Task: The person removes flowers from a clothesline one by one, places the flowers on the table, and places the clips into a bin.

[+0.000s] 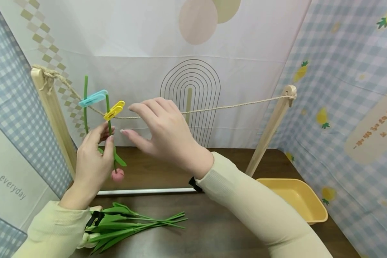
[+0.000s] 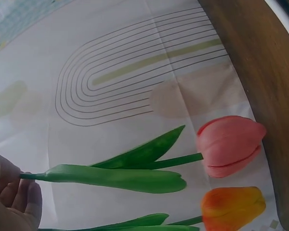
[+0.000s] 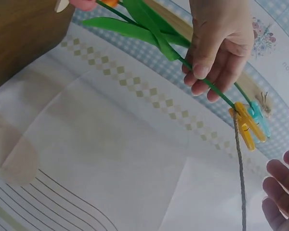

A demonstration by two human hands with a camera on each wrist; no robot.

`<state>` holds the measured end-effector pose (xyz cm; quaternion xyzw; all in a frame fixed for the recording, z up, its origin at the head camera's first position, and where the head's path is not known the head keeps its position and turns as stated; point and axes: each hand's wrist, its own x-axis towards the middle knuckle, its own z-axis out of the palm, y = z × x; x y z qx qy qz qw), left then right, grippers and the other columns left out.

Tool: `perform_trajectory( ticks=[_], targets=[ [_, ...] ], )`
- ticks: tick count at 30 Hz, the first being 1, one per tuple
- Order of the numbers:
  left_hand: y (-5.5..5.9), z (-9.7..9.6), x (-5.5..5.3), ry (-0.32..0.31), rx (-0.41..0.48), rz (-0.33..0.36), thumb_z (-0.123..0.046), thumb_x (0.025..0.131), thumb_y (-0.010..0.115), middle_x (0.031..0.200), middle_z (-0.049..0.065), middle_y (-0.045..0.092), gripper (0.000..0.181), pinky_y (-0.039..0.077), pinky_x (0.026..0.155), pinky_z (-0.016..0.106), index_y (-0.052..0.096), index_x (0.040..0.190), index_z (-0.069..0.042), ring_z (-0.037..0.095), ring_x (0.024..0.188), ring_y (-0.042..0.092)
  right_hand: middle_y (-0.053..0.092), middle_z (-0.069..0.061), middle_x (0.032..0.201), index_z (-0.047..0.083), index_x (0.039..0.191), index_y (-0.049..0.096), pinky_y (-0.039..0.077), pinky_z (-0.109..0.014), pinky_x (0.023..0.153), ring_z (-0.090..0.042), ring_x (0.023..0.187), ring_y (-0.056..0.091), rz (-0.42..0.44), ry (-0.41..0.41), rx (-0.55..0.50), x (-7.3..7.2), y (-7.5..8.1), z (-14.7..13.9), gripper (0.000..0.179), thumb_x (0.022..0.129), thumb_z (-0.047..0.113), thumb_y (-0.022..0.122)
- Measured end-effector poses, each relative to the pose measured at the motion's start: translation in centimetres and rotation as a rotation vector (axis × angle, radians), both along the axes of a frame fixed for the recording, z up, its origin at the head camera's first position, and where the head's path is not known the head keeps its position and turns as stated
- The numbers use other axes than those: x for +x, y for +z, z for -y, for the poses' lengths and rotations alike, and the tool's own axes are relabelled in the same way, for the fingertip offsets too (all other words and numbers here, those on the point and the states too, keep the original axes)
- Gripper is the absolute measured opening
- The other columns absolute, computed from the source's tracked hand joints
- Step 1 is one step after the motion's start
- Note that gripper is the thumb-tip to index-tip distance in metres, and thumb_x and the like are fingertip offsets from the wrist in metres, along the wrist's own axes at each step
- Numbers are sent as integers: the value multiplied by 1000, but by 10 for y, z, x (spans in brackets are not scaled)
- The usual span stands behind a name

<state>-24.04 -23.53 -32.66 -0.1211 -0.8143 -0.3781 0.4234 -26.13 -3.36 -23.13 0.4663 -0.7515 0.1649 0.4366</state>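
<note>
A pink tulip (image 2: pixel 229 147) hangs head down, its green stem clipped to the rope (image 1: pixel 232 106) by a yellow clothespin (image 1: pixel 114 110). My left hand (image 1: pixel 95 157) pinches that stem just below the clothespin, thumb in front and fingers behind. Beside it, a blue clothespin (image 1: pixel 93 98) holds the stem of an orange tulip (image 2: pixel 232 207); in the head view the left hand hides its bloom. My right hand (image 1: pixel 167 134) is to the right of the yellow clothespin, thumb and fingers spread apart, holding nothing.
Wooden posts (image 1: pixel 271 129) carry the rope at both ends. Several more tulips (image 1: pixel 125 224) lie on the brown table (image 1: pixel 209 229), their blooms partly behind the left sleeve. A white bar (image 1: pixel 145 191) crosses low between the posts. At the right stands a yellow basin (image 1: pixel 293 197).
</note>
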Motion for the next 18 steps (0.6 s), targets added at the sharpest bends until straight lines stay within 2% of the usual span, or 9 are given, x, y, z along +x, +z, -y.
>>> perform_trajectory(
  ticks=[7,12,18],
  targets=[
    [3,-1,-2,-4,-13,-58,9,90,56,101,16,64,29,43,81,30,59,119,5,31,93,60,65,-2,109,8,123,63,42,-32,89,-21,103,56,24,-131,86,-8,8,18,45,94,41,58],
    [3,-1,-1,-3,-20,-63,10,91,55,101,18,62,26,45,81,34,58,117,6,32,94,60,65,-2,112,7,127,62,43,-32,89,-21,106,56,12,-189,137,-8,7,28,47,95,42,57],
    [3,0,-1,0,-27,-64,11,91,55,101,18,61,24,44,81,34,58,114,7,32,94,59,65,1,110,11,119,66,43,-30,88,-18,104,57,7,-226,152,-7,5,33,37,96,38,56]
  ],
)
